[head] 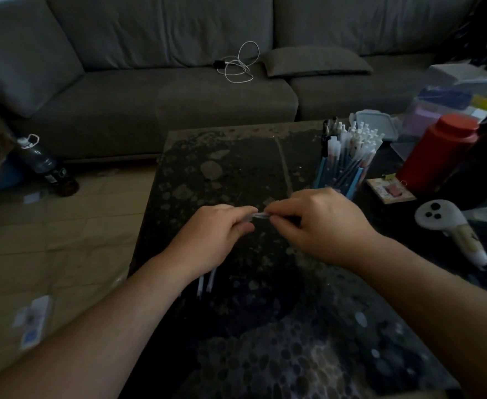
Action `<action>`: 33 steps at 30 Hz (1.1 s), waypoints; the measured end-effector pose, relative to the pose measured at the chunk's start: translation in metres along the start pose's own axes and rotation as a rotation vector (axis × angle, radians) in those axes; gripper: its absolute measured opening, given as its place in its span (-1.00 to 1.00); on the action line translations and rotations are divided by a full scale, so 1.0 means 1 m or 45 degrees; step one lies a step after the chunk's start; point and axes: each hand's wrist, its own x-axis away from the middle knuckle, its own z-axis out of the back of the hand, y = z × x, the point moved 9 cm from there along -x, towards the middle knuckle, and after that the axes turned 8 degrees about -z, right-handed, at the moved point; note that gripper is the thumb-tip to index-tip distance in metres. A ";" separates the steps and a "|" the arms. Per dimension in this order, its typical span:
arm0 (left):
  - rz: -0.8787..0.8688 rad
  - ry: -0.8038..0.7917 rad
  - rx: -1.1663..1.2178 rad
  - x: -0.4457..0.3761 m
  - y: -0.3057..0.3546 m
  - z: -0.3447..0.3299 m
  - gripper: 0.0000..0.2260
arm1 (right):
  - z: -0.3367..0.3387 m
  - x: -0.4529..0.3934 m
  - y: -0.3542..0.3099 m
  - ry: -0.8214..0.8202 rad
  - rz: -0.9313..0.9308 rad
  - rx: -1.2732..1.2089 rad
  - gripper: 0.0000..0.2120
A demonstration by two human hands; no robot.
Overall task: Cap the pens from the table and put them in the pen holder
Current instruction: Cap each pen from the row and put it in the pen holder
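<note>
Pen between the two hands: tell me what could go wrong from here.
1. Both hands, left and right, pinch the pen in dim light; the cap could miss or slip from the grip.
2. The pen holder is already crowded, so pushing one more in might tip it.

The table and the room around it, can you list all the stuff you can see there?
table: one, dark and speckled, centre
pen holder: one, blue, full of pens, right side of table
pen being capped: one, whitish, held between both hands
loose pens: two visible, white, on table below left wrist
jar: one, red, right of pen holder
controller: one, white, right edge of table
sofa: one, grey, behind table
cable: one, white, on sofa seat
bottle: one, dark, on floor at left
left hand: fingers pinch the pen
right hand: fingers pinch the pen
</note>
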 end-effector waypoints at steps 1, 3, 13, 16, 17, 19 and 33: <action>-0.017 0.004 0.001 -0.001 0.002 0.001 -0.65 | -0.002 0.001 0.000 -0.010 0.007 0.025 -0.72; -0.037 0.004 -0.012 -0.001 0.006 0.002 -0.66 | -0.003 0.001 0.000 -0.016 0.007 0.044 -0.73; 0.000 0.072 0.032 0.000 0.008 0.012 -0.68 | 0.000 -0.002 0.006 0.007 0.009 0.070 -0.68; -0.016 0.043 -0.009 0.000 0.009 0.009 -0.68 | -0.001 -0.001 0.004 -0.007 0.032 0.057 -0.68; -0.027 0.039 -0.027 -0.001 0.010 0.009 -0.67 | -0.002 0.000 0.002 -0.001 0.043 0.058 -0.69; -0.058 0.047 -0.056 -0.001 0.013 0.010 -0.67 | -0.004 0.001 -0.002 0.014 0.066 0.072 -0.70; -0.101 0.480 0.164 0.008 0.020 0.034 -0.84 | 0.001 0.003 0.007 0.102 -0.151 -0.187 -0.92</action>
